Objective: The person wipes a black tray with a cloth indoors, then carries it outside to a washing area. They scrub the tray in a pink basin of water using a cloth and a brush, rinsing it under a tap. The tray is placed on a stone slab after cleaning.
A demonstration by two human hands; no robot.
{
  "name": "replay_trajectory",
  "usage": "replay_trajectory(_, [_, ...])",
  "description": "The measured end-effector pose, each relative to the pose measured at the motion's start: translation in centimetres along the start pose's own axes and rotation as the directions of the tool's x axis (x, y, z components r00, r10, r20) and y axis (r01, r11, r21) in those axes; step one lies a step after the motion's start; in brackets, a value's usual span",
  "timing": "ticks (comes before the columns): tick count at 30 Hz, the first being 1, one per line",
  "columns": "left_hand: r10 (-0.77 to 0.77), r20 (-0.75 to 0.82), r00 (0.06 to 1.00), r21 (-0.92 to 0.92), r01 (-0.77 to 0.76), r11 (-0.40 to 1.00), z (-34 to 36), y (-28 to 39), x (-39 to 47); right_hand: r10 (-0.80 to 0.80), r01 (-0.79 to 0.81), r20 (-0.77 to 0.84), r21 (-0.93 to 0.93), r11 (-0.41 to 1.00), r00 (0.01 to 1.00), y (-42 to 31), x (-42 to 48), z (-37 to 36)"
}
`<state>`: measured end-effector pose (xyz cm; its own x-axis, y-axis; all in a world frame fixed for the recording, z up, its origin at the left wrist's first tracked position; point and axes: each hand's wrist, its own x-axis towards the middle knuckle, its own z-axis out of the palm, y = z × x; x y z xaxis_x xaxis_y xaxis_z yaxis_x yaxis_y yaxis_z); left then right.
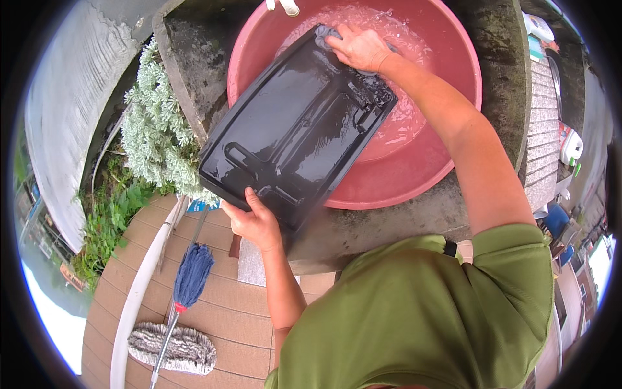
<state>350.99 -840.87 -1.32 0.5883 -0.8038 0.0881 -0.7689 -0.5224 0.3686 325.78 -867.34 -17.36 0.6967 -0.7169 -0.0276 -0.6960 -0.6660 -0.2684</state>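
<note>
A wet black plastic tray [291, 126] lies tilted across the left part of a large pink plastic tub [403, 180] with water in it. My left hand [255, 221] grips the tray's near edge, thumb on top of the surface and the fingers hidden underneath. At the tray's far end, my right hand [357, 48] presses a grey cloth [328, 38] against the corner. Part of the cloth shows beyond my fingers and under my wrist. Above the tub's far side, the end of a white tap [290, 7] juts into view.
The tub stands in a concrete basin [379, 223]. Left of it grows a silvery-leaved plant [158, 121]. A blue mop [193, 274], a grey-and-white dust mop [172, 347] and a white pole [138, 296] are at lower left. Bottles [571, 143] stand on a tiled ledge [542, 126] at right.
</note>
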Motion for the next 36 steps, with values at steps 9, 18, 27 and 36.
replay_trajectory(9, [0.048, -0.027, 0.999, 0.056, -0.046, 0.997, 0.1, -0.1, -0.1, 0.641, -0.611, -0.004, 0.298, 0.734, 0.768, -3.0, -3.5, 0.2])
replay_trajectory(18, [-0.061, 0.028, 0.998, -0.035, 0.062, 0.997, -0.3, 0.9, 0.5, 0.032, 0.103, -0.192, 0.651, 0.752, 0.981, -26.2, -9.1, -6.3])
replay_trajectory(27, [-0.007, 0.045, 0.999, 0.113, 0.002, 0.994, -0.1, -0.3, 0.3, -0.125, 0.161, -0.142, 0.283, 0.945, 0.982, -9.2, -12.0, -1.5])
replay_trajectory(36, [-0.072, 0.092, 0.993, -0.41, 0.104, 0.906, -3.4, 1.0, 0.6, 0.637, -0.638, 0.033, 0.058, 0.768, 0.77, -0.2, -15.6, -2.7])
